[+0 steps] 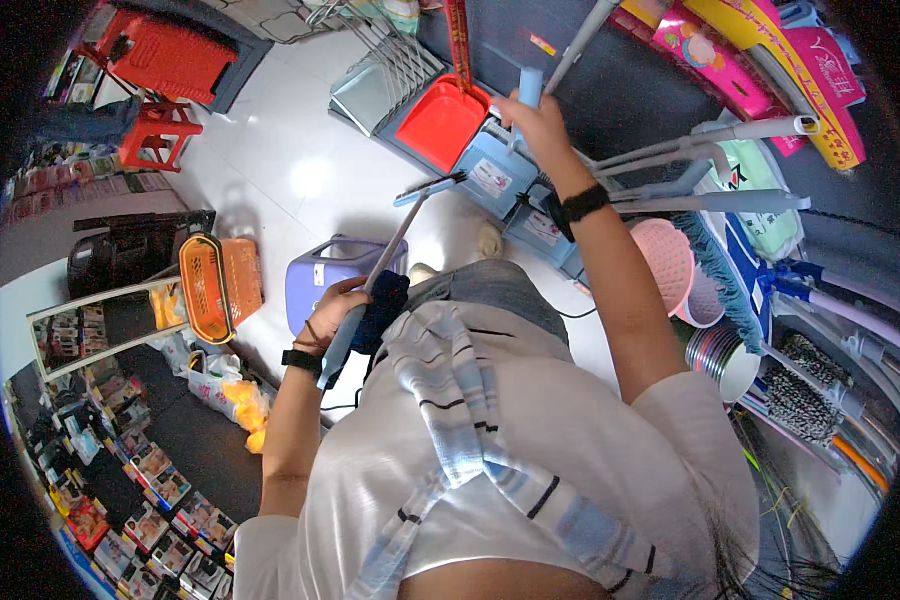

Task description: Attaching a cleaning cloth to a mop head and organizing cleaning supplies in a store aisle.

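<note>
Through the head camera I have the left hand (338, 312) left of the frame's centre, its fingers curled around the long-handled brush (396, 243). The brush's blue grip slants down past the wrist, while its small blue head with dark bristles points up toward the centre top. I see the right hand (538, 125) in the upper middle, fingers wrapped around a light-blue handle (529, 92); I cannot tell whether that handle joins the blue dustpan (492, 174) just below it. Left of that pan I get a red dustpan (443, 122), and below it a second blue dustpan (536, 230). I also have a pink perforated basket (660, 255) right of centre and an orange shopping basket (236, 275) at left.
</note>
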A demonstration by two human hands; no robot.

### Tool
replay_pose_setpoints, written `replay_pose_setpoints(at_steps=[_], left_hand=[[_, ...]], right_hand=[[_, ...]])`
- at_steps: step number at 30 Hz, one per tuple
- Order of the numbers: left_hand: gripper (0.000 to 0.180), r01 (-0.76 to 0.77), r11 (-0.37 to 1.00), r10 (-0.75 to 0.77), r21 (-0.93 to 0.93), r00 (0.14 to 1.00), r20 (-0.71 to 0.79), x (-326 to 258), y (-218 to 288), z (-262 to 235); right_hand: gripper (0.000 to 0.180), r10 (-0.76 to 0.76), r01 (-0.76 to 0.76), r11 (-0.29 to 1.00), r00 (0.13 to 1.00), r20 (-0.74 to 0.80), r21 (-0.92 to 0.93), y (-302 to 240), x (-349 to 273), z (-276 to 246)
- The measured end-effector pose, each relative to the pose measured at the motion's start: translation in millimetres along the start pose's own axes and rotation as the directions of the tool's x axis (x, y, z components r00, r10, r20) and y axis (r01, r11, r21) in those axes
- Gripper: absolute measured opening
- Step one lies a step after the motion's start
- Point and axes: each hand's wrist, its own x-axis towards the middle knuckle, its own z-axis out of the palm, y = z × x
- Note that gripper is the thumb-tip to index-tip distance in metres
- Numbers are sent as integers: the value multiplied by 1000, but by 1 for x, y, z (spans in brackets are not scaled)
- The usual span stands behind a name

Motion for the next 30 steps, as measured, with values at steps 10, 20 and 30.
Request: replay_pose_setpoints(at_steps=[10,20,30], left_hand=[[47,-238,971,239,-35,970,31,-24,-61,-47],[30,-185,979,181,82,982,54,-27,-88,-45],[43,-124,987,128,-99,991,26,-39,-100,-47]], right_hand=[[35,70,166,784,934,351,-598,-4,-155,36],[28,780,-764,621,580,236,-174,0,-211,28],[15,805,-893,337,438,400,299,42,-200,25]])
